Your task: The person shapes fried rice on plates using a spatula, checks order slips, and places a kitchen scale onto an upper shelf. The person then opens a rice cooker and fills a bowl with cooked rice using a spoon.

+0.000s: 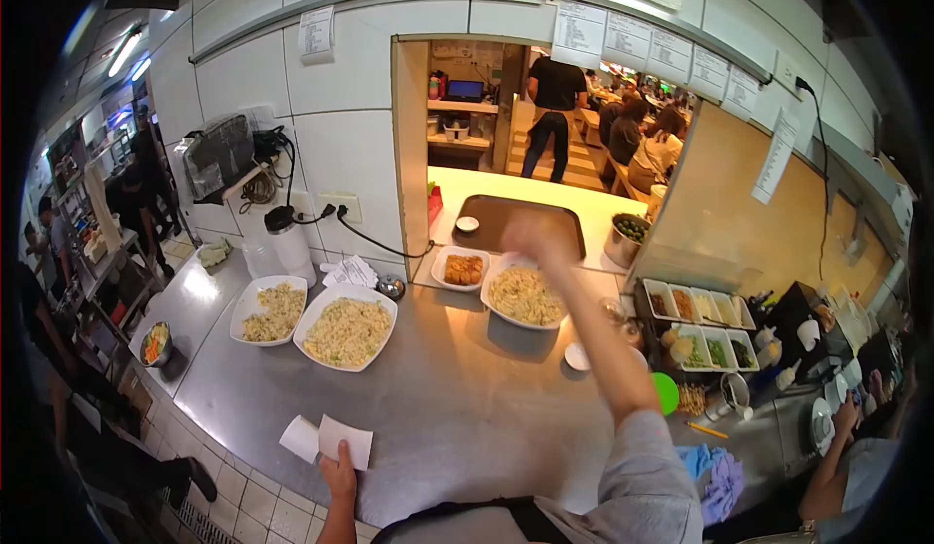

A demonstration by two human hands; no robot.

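Grey cloth of my short sleeve (642,476) and a black strap (533,522) sit closest, against the near edge of the stainless-steel counter (457,398). Bare room spreads mid-counter, bounded left by two white, squarish bowls of rice (336,362), right by white rectangular topping containers (700,322). Smooth, reflective steel runs to a white-tiled wall (355,82), whose hatch shows diners beyond. My left hand (337,476) pinches white paper slips (347,440) over the front edge. My blurred right hand (538,235) reaches above another white rice bowl (508,319); I cannot tell whether it grips anything.
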